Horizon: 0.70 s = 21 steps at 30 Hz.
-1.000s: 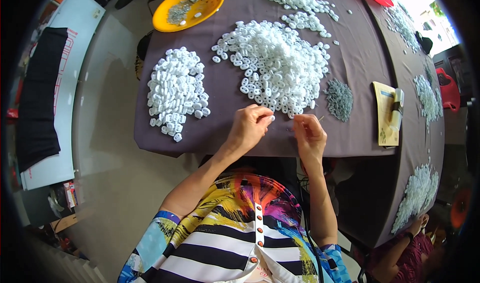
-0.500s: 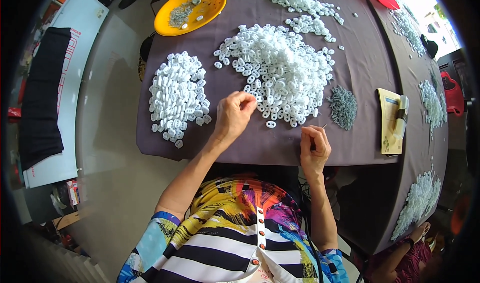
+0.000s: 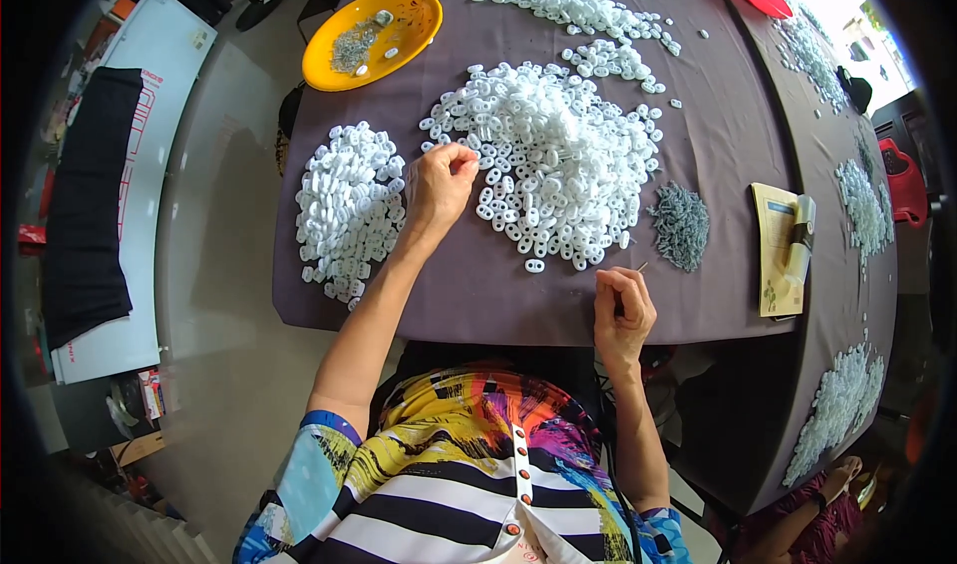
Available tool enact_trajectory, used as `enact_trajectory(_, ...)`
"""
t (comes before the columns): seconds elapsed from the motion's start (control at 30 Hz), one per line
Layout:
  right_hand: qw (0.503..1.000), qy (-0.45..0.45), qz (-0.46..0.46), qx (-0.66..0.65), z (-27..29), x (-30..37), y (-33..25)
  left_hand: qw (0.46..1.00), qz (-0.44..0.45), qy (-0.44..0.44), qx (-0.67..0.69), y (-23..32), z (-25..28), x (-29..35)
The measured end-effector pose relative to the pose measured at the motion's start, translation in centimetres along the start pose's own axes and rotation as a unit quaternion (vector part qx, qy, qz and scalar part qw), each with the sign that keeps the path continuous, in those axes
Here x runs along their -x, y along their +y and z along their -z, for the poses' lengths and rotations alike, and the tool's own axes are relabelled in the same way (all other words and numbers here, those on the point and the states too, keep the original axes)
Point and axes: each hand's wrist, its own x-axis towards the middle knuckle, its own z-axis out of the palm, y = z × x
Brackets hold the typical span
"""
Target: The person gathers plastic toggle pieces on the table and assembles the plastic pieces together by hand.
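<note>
My left hand (image 3: 442, 187) is over the table between two heaps of small white oval pieces with paired holes. Its thumb and fingers are pinched together at the left edge of the large heap (image 3: 568, 155); whatever they hold is hidden. The other white heap (image 3: 349, 205) lies left of that wrist. At the table's near edge, my right hand (image 3: 625, 315) is closed around a thin tool, of which only a short slender tip (image 3: 642, 266) shows. Just beyond it lies a pile of tiny grey pieces (image 3: 680, 227).
A yellow plate (image 3: 424, 26) with small bits stands at the far left. More white pieces (image 3: 588, 11) lie at the back. To the right are a yellow booklet (image 3: 773, 255) and a clear tube (image 3: 800, 240). Another person's hand (image 3: 845, 474) shows at lower right.
My left hand has moved left and slightly away from me, from the large heap's front toward the gap between the heaps. My right hand stays almost in place, still holding the thin tool.
</note>
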Motion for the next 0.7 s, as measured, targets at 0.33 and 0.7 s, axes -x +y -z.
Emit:
enact_trajectory(0.33, 1.000, 0.004, -0.023, 0.007, -0.1, -0.1, -0.3, 0.995, -0.094, 0.024, -0.025, 1.4, -1.7, -2.6)
enact_trajectory(0.7, 1.000, 0.001, -0.007, 0.021, -0.1, -0.2, -0.1, 0.998, -0.052, -0.027, -0.001, 1.1, -0.8, -0.9)
